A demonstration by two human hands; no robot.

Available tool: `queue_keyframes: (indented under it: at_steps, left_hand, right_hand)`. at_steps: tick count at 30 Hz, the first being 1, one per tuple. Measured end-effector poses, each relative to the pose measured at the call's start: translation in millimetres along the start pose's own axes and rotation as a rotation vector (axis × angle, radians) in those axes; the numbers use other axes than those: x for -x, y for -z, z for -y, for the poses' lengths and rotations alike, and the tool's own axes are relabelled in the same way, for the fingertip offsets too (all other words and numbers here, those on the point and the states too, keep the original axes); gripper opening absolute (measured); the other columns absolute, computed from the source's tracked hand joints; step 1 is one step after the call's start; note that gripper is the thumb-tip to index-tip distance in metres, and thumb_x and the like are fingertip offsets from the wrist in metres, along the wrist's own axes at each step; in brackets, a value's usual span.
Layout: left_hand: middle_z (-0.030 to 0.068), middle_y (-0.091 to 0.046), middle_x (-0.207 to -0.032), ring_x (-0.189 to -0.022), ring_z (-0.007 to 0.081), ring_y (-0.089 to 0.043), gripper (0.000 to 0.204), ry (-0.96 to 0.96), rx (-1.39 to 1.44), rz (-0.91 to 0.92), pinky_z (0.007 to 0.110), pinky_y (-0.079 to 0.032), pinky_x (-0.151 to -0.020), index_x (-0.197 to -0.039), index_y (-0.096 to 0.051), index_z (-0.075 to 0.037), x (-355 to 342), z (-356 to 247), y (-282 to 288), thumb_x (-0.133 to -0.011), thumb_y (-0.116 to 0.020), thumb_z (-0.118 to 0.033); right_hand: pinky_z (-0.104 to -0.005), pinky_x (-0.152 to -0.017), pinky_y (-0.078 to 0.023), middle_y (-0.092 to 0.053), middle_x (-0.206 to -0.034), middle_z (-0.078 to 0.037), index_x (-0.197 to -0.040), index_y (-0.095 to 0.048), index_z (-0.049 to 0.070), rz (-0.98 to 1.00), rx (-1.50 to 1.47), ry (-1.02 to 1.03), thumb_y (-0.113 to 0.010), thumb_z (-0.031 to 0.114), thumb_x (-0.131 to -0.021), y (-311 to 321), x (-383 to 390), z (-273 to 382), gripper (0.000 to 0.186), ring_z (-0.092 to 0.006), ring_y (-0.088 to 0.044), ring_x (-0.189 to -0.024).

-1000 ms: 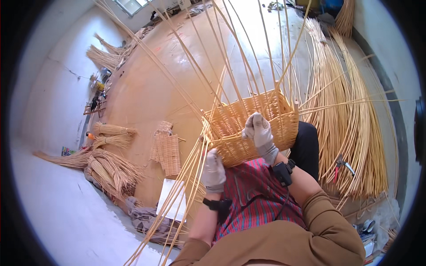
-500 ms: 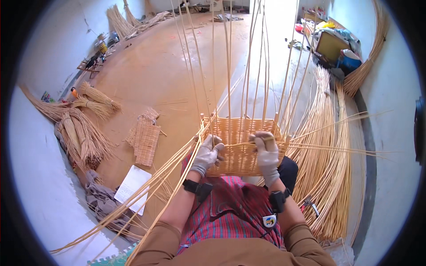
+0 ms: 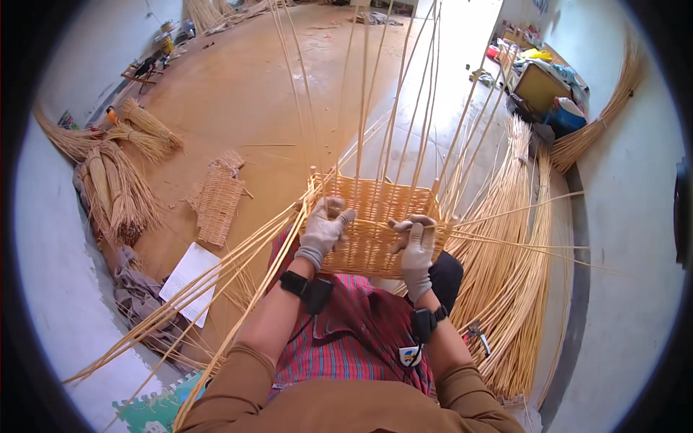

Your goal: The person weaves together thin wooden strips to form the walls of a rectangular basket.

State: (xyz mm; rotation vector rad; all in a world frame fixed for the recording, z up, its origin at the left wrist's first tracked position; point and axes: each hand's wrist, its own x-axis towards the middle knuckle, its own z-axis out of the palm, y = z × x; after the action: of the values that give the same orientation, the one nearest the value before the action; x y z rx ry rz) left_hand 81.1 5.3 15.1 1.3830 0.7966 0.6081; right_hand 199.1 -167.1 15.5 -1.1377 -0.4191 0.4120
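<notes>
A partly woven wicker basket (image 3: pixel 372 252) sits on my lap, with long upright stakes (image 3: pixel 393 123) rising from it. My left hand (image 3: pixel 325 227), in a pale work glove, is at the near wall's left end, its fingers curled around a wicker rod among the stakes. At the right end of that wall, my gloved right hand (image 3: pixel 417 249) is closed, with thumb and fingers pinching a thin rod along the woven edge. The fingertips partly hide both grips. Loose rods (image 3: pixel 238 270) fan out left from the basket's corner.
Long wicker bundles (image 3: pixel 505 289) lie on the floor at right, with pruning shears (image 3: pixel 476 335) on them. At left are a woven panel (image 3: pixel 220 206), more bundles (image 3: pixel 119 187) and a white sheet (image 3: pixel 189 281). A cluttered heap (image 3: pixel 545 90) stands back right.
The whole view has shifted, so basket and hands appear farther left and slightly higher. My right hand has turned, and the rod that stretched between my hands now lies closer along the weave.
</notes>
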Motion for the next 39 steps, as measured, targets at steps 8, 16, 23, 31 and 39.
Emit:
queue_keyframes:
  at_steps: [8, 16, 23, 31, 39]
  left_hand:
    - [0.0069, -0.064, -0.080, -0.066, 0.0133, -0.061, 0.031, -0.116, -0.236, -0.266, 0.029, -0.052, -0.060, -0.112, -0.061, -0.004, 14, -19, -18, -0.093, -0.081, -0.019]
    - [0.0183, -0.073, -0.092, -0.076, 0.0267, -0.073, 0.037, -0.011, -0.546, 0.341, 0.040, -0.055, -0.072, -0.113, -0.069, -0.006, -9, -7, -65, -0.103, -0.062, -0.041]
    - [0.0208, -0.070, -0.083, -0.065, 0.0331, -0.069, 0.045, -0.207, -0.514, 0.144, 0.042, -0.054, -0.065, -0.091, -0.066, -0.001, -2, 4, -66, -0.102, -0.064, -0.045]
    - [0.0006, -0.061, -0.070, -0.064, 0.0113, -0.061, 0.048, -0.278, -0.752, -0.066, 0.033, -0.051, -0.059, -0.117, -0.062, -0.009, -14, -37, -89, -0.089, -0.083, -0.042]
    - [0.0037, -0.070, -0.086, -0.071, 0.0127, -0.068, 0.032, -0.696, -0.200, -0.207, 0.034, -0.055, -0.062, -0.132, -0.057, -0.009, 6, -45, -109, -0.103, -0.066, -0.020]
  right_hand:
    - [-0.0268, -0.077, -0.055, -0.070, -0.096, -0.006, -0.113, -0.063, 0.005, -0.154, 0.184, -0.014, -0.063, 0.012, -0.105, 31, -8, 11, 0.011, -0.0113, -0.068, -0.088]
    - [-0.0268, -0.062, -0.052, -0.075, -0.111, -0.012, -0.130, -0.057, 0.009, -0.118, 0.215, 0.117, -0.060, 0.009, -0.105, 43, -26, 35, 0.025, -0.0169, -0.072, -0.089]
    - [-0.0365, -0.075, -0.058, -0.071, -0.107, -0.013, -0.144, -0.047, 0.004, 0.119, 0.637, 0.745, -0.046, 0.017, -0.112, 29, -85, 40, 0.035, -0.0266, -0.074, -0.093]
    - [-0.0239, -0.055, -0.051, -0.073, -0.100, -0.013, -0.127, -0.052, 0.005, -0.022, 0.275, 0.126, -0.045, 0.019, -0.113, 81, -14, 47, 0.021, -0.0170, -0.068, -0.076]
    - [-0.0222, -0.053, -0.053, -0.073, -0.106, -0.011, -0.121, -0.060, 0.005, -0.363, 0.215, 0.110, -0.066, 0.017, -0.104, 134, -34, 65, 0.022, -0.0179, -0.073, -0.092]
